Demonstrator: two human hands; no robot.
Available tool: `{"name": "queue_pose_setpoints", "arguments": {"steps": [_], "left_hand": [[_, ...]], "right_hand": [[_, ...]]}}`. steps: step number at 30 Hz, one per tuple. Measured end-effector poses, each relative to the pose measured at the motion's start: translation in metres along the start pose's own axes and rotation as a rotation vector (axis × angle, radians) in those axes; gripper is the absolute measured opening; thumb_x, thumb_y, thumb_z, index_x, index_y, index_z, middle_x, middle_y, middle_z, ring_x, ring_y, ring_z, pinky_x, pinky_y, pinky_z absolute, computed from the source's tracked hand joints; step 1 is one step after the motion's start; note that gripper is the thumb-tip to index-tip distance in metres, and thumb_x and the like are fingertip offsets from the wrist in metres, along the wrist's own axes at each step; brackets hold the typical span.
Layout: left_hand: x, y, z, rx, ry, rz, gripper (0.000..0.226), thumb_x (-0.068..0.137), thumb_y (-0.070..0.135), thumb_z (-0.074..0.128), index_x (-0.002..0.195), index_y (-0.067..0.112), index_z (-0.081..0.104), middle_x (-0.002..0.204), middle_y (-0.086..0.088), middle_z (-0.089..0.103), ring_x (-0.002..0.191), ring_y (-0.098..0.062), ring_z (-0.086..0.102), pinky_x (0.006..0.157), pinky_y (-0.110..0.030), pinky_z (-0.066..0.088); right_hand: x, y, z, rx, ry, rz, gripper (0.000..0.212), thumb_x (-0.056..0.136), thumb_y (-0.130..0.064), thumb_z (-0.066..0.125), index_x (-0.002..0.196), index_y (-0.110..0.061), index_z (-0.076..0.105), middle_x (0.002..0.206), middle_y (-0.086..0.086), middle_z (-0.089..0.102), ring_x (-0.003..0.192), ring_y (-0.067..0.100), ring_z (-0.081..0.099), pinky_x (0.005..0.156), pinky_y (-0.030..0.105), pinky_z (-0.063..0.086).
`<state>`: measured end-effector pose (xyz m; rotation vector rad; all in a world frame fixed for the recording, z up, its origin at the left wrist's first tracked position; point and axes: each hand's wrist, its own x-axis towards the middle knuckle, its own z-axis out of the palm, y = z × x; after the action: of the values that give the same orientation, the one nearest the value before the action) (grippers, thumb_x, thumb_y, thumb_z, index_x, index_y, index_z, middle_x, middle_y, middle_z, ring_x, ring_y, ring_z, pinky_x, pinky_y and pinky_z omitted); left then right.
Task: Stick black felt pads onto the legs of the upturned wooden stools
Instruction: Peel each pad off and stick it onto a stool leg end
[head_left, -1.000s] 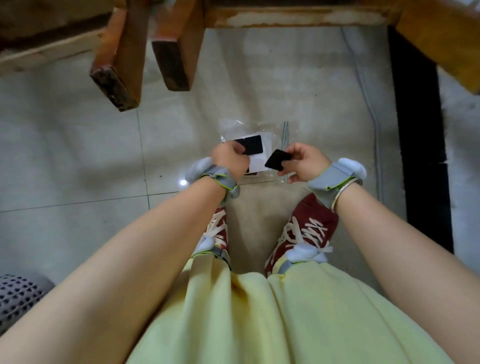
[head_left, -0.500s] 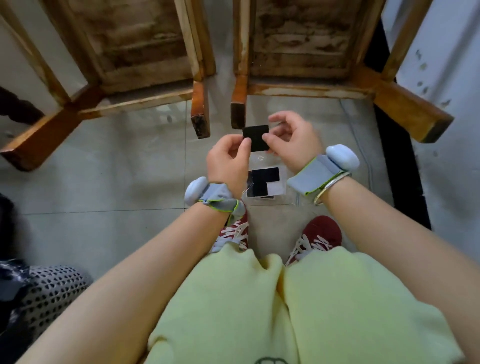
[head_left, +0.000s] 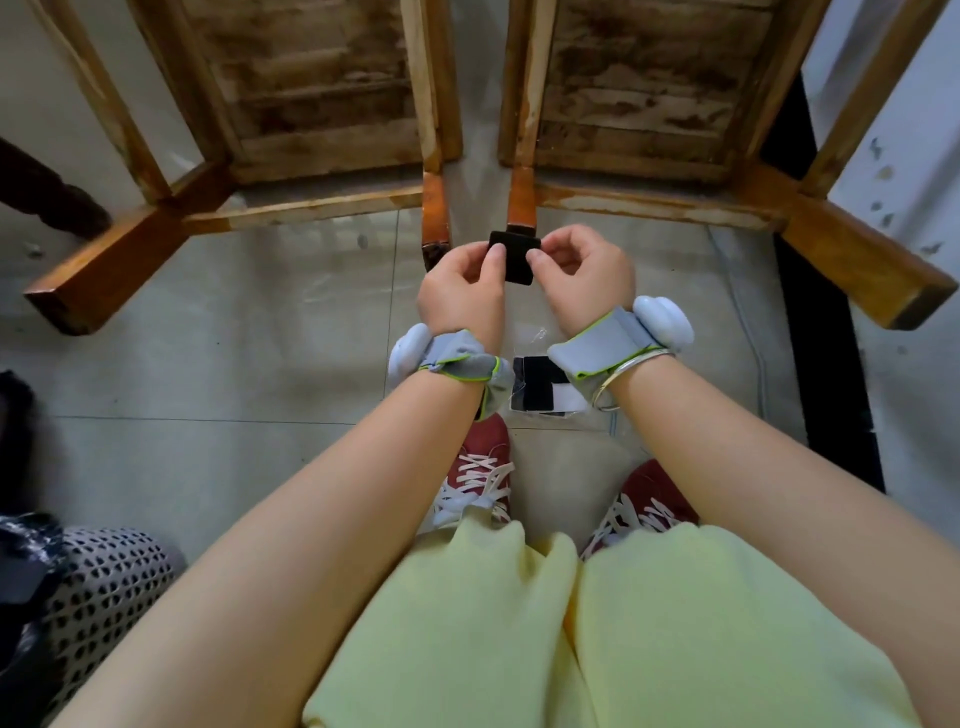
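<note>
Two upturned wooden stools lie on the tiled floor, the left stool (head_left: 322, 104) and the right stool (head_left: 649, 104), their legs pointing toward me. A square black felt pad (head_left: 515, 256) is pinched between both hands just in front of the right stool's near-left leg end (head_left: 521, 208), hiding that end. My left hand (head_left: 462, 291) grips the pad's left edge, my right hand (head_left: 584, 275) its right edge. The left stool's near-right leg end (head_left: 435, 249) sits bare beside my left hand. A clear bag with a sheet of more black pads (head_left: 540, 384) lies on the floor under my wrists.
My red shoes (head_left: 478, 467) stand just behind the pad sheet. A perforated grey seat or basket (head_left: 109, 587) is at the lower left. A black strip (head_left: 821, 338) runs along the white wall on the right. Long stool legs (head_left: 109, 270) jut out left and right.
Both hands lifted a black pad from the sheet on the floor and carried it forward, up to the right stool's near-left leg. The view tilted up, showing both stools.
</note>
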<state>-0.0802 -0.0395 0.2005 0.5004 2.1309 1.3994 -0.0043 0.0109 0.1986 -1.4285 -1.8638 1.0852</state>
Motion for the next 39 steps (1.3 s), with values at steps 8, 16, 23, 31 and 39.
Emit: {"name": "queue_pose_setpoints", "arguments": {"steps": [8, 16, 23, 31, 39], "left_hand": [[0.007, -0.004, 0.006, -0.030, 0.005, -0.016, 0.019, 0.085, 0.019, 0.060, 0.096, 0.006, 0.069, 0.086, -0.006, 0.069, 0.076, -0.012, 0.057, 0.078, -0.028, 0.049], [0.010, -0.003, 0.006, 0.008, -0.022, -0.013, 0.019, 0.084, 0.021, 0.061, 0.093, 0.007, 0.069, 0.085, -0.009, 0.070, 0.072, -0.018, 0.058, 0.077, -0.031, 0.051], [0.022, 0.006, 0.001, 0.054, -0.107, -0.093, 0.023, 0.084, 0.029, 0.058, 0.086, 0.012, 0.073, 0.060, 0.006, 0.060, 0.076, -0.022, 0.061, 0.085, -0.044, 0.056], [0.022, 0.007, 0.001, 0.154, -0.108, -0.011, 0.028, 0.087, 0.029, 0.054, 0.087, 0.008, 0.073, 0.073, -0.009, 0.067, 0.074, -0.024, 0.062, 0.078, -0.032, 0.053], [0.016, -0.005, -0.002, 0.230, -0.170, 0.106, 0.025, 0.085, 0.012, 0.058, 0.108, 0.005, 0.066, 0.103, -0.015, 0.072, 0.094, -0.025, 0.067, 0.088, -0.032, 0.053]], "right_hand": [[0.005, 0.003, 0.004, -0.020, 0.061, -0.016, 0.012, 0.081, -0.014, 0.060, 0.087, -0.005, 0.064, 0.073, 0.000, 0.057, 0.069, 0.013, 0.052, 0.055, 0.015, 0.031], [0.010, 0.002, 0.005, 0.008, 0.030, 0.027, 0.011, 0.080, -0.012, 0.061, 0.087, -0.004, 0.064, 0.072, 0.001, 0.057, 0.068, 0.016, 0.053, 0.062, 0.021, 0.041], [0.017, 0.003, 0.000, 0.077, -0.081, 0.095, 0.015, 0.083, -0.020, 0.060, 0.089, -0.007, 0.065, 0.076, 0.005, 0.060, 0.077, 0.023, 0.061, 0.077, 0.050, 0.056], [0.020, 0.000, 0.005, 0.041, -0.029, 0.081, 0.017, 0.085, -0.021, 0.057, 0.086, -0.006, 0.065, 0.072, 0.005, 0.059, 0.069, 0.022, 0.058, 0.069, 0.041, 0.054], [0.008, 0.013, 0.008, -0.012, -0.077, -0.009, 0.023, 0.082, -0.007, 0.058, 0.105, -0.003, 0.060, 0.103, 0.017, 0.066, 0.081, 0.013, 0.054, 0.059, 0.007, 0.038]]}}
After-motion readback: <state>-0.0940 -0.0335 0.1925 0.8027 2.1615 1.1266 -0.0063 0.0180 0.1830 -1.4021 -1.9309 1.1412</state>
